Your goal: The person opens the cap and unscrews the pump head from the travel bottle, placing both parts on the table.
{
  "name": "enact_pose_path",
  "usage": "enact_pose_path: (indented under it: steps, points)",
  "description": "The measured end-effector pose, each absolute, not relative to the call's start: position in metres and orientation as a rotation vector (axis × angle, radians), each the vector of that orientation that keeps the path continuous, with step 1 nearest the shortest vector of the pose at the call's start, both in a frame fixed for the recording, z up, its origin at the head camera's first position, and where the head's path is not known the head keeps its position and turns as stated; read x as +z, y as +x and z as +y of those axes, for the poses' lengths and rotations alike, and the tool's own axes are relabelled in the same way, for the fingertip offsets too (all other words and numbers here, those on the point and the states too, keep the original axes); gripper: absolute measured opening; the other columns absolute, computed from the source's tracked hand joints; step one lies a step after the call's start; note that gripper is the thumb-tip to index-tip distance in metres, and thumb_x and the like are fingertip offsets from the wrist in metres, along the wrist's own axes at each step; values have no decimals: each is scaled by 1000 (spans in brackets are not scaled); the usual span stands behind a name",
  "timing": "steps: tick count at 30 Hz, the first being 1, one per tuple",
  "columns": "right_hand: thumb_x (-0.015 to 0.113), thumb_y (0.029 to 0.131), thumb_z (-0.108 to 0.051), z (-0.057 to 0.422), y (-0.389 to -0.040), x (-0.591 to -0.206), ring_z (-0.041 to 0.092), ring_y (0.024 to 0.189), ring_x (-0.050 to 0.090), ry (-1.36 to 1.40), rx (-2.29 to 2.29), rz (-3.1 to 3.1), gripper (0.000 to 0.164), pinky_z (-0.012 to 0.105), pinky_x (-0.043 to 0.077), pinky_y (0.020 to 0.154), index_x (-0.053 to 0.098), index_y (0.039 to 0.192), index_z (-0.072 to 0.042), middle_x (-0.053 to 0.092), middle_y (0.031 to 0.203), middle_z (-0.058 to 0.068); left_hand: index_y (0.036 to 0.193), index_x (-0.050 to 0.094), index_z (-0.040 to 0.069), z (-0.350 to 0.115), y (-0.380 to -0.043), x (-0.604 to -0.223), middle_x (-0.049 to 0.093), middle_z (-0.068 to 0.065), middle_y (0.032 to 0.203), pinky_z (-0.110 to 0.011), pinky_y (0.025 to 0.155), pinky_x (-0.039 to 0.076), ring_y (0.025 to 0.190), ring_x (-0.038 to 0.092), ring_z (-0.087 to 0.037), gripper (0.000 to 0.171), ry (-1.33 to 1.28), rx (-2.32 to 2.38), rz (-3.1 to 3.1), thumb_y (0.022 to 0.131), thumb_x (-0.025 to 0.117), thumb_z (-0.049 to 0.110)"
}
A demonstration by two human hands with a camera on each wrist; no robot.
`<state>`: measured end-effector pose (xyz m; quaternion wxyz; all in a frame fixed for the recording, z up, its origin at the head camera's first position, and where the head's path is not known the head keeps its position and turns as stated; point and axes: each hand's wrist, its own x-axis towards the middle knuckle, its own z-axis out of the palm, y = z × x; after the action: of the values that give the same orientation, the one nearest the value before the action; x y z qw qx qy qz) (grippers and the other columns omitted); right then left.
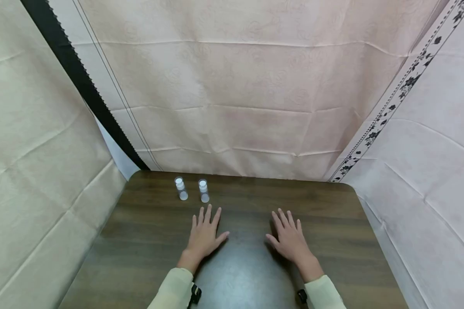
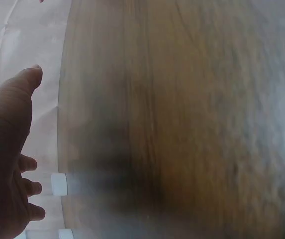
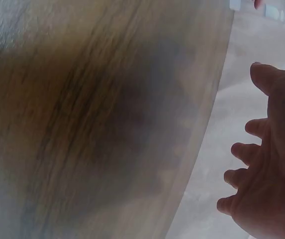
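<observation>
Two small clear bottles with white caps stand near the far left of the table: a left bottle [image 1: 181, 189] and a right bottle [image 1: 203, 191]. My left hand [image 1: 203, 237] is spread palm down just in front of them, its fingertips near the right bottle without visibly touching it. My right hand [image 1: 291, 238] is spread too, farther right, with nothing beside it. Both hands hold nothing. In the left wrist view a white cap [image 2: 59, 184] shows beyond the fingers. The right wrist view shows the right hand [image 3: 271, 164] with its fingers extended and apart.
The brown wooden table [image 1: 251, 274] has rounded far corners. A pale cloth [image 1: 232, 86] hangs behind it, and further cloths hang at the left [image 1: 35, 171] and right [image 1: 421, 171]. A dark band [image 1: 89, 81] runs down the left cloth edge.
</observation>
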<state>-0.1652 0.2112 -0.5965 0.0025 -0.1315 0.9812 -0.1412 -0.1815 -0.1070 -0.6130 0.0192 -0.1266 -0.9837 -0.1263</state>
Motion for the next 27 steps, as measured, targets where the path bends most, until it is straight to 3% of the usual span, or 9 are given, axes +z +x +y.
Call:
enact_pose_path:
  steps: [15,27]
  points:
    - [58,103,-49,186,-170,-591,42,155,26,-576,-370,3075,76,68,24,120,29,164,-14,26,170,15,162,31,10,-132,-187,-614,28,-23,167,-67,119,28,154,28,-46,89,-285,-482,-2977,97,62,61]
    - [58,104,-46,172,-176,-589,40,154,30,-630,-429,3069,72,67,27,120,31,163,-14,28,169,15,162,25,0,-146,-200,-608,31,-26,165,-65,120,29,152,30,-46,93,-176,-591,-2989,99,59,59]
